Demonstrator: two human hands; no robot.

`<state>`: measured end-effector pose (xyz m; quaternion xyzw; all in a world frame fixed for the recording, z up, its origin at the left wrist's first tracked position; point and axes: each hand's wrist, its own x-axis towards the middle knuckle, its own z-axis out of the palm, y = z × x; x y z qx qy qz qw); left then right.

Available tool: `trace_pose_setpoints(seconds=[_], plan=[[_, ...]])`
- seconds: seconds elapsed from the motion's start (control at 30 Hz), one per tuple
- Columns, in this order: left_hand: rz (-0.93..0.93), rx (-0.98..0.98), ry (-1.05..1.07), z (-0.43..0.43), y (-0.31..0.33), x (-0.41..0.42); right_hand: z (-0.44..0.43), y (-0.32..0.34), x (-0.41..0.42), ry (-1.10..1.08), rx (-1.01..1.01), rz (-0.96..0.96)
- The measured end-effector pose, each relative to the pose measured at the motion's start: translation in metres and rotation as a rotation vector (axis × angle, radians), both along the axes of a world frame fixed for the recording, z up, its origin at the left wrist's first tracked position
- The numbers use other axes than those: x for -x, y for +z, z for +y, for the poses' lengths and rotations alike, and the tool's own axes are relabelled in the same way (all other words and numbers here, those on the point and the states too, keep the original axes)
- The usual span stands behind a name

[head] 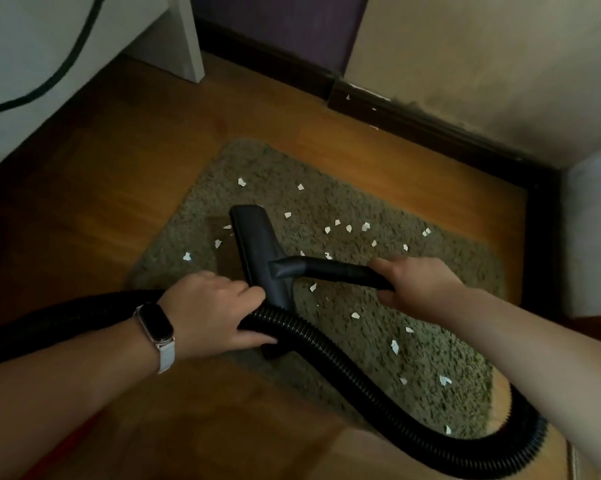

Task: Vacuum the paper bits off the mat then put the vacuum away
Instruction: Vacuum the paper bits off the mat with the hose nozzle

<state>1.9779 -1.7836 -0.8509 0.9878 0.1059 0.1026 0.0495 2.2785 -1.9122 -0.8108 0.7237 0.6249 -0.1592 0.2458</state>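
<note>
A shaggy olive mat point(344, 209) lies on the wooden floor, strewn with several white paper bits point(365, 226). The black vacuum floor nozzle point(254, 244) rests on the mat's left part. Its short black tube point(330, 270) runs right into my right hand point(416, 282), which grips the tube's end. My left hand point(212, 306), with a watch on the wrist, is closed on the ribbed black hose point(344, 362) beside the nozzle's near end. The hose loops from the left, under my left hand, and round to the lower right.
White furniture point(167, 32) with a dark cable point(67, 64) stands at the back left. A dark skirting board point(430, 123) and a wall run along the back right. A white unit point(593, 233) stands at the right. Wooden floor point(119, 161) surrounds the mat.
</note>
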Motion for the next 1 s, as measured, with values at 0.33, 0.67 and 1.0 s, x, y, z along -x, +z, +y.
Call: trace_pose_setpoints(seconds=[0.33, 0.67, 1.0], plan=[[0.108, -0.023, 0.147, 0.022, -0.01, 0.036, -0.002, -0.013, 0.007, -0.048, 0.012, -0.008], [0.029, 0.07, 0.328, 0.056, -0.02, 0.101, 0.044, -0.026, 0.031, -0.178, -0.083, 0.107], [0.09, 0.053, 0.233, 0.053, -0.037, 0.136, 0.078, -0.038, 0.082, 0.03, -0.097, 0.066]])
